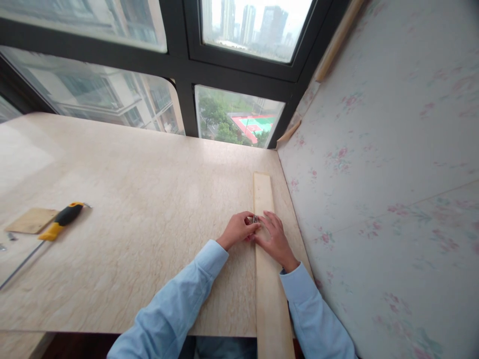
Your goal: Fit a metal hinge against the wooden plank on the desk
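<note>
In the head view, a long pale wooden plank lies lengthwise on the right side of a beige marble-patterned tabletop, just beside a wall covered in faded floral paper, with its near end reaching past the table's front edge. The person's left hand, in a light blue sleeve, is curled at the plank's left edge, its fingertips pinched on a small silvery metal piece that sits on the plank; what the piece is cannot be told. The right hand lies flat and open on the plank, fingers spread, touching the left hand beside the metal piece. Well apart, at the table's left end, a hand saw with a yellow and black handle lies next to a thin square wooden board. Dark-framed windows rise behind the table.
</note>
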The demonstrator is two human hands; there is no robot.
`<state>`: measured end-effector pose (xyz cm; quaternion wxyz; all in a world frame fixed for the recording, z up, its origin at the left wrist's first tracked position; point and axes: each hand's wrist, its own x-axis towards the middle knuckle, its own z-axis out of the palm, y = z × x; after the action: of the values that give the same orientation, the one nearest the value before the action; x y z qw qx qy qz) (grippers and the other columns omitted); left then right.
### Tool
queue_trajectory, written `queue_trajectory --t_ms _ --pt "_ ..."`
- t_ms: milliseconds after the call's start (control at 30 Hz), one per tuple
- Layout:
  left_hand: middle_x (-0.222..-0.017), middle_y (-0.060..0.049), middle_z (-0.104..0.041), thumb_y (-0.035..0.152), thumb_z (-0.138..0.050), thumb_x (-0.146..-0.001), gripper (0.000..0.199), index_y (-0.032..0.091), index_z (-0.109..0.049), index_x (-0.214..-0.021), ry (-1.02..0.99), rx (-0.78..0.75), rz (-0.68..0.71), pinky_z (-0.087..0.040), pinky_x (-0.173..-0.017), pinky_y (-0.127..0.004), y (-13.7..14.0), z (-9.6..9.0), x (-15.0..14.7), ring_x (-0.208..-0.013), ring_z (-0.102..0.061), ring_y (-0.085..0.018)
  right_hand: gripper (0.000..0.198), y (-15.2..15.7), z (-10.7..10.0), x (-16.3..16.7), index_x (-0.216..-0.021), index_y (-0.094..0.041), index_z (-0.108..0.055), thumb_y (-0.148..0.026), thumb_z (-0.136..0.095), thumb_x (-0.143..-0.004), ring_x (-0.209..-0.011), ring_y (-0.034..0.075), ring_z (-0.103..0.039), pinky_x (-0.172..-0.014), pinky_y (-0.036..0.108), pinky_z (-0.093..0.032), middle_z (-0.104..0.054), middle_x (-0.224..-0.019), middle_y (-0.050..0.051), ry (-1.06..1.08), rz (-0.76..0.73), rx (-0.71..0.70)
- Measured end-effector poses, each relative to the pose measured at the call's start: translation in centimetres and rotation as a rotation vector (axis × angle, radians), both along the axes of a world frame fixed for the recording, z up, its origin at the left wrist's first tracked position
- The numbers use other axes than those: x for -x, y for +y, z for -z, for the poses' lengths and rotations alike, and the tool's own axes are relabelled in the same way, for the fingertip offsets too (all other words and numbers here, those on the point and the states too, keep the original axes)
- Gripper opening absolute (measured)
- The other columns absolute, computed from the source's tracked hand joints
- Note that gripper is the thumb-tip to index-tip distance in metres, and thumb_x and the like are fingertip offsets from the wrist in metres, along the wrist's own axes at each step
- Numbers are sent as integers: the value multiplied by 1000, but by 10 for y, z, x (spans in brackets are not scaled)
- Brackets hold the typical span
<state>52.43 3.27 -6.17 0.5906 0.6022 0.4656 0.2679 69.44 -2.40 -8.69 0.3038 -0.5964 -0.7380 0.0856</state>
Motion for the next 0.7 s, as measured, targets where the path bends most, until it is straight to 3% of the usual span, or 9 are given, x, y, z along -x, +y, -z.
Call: queue_trajectory --t_ms 200,333,433,533,700 --pt "-64 0 -67 16 -57 -76 23 13 -69 -96 96 -89 -66 -46 -52 -22 -3 1 -1 -50 -61 -12 77 0 13 2 -144 -11 -44 -44 -71 -79 -149 38 -30 -118 60 -33 -33 -158 25 3 93 61" --pt "-65 -1 -67 15 -54 -77 20 14 -70 -89 8 -174 -107 -48 -56 -23 -10 6 2 -56 -62 -13 94 -4 15 10 -149 -8 -33 -52 -72 -76 -149 43 -27 -114 63 -35 -25 -159 31 60 258 110" --pt "-68 -2 -68 16 -56 -77 18 14 -68 -89 -121 -132 -158 -50 -57 -23 -19 10 13 -60 -65 -14 96 -6 6 16 -151 -5 -28 -49 -70 -76 -148 42 -31 -114 61 -36 -31 -157 32 79 276 112" --pt "-69 -2 -67 20 -57 -78 16 13 -66 -90 -222 -22 -236 -50 -50 -23 -29 4 41 -56 -65 -14 94 -8 -10 21 -152 -5 -28 -43 -66 -75 -143 41 -41 -114 57 -37 -41 -152 29 85 283 141" --pt "-72 -4 -67 27 -63 -78 19 12 -66 -89 -252 -39 -416 -50 -48 -21 -44 -23 118 -54 -65 -13 97 -13 -30 40 -152 -7 -30 -47 -64 -70 -139 40 -46 -113 54 -39 -47 -150 25 188 349 156"
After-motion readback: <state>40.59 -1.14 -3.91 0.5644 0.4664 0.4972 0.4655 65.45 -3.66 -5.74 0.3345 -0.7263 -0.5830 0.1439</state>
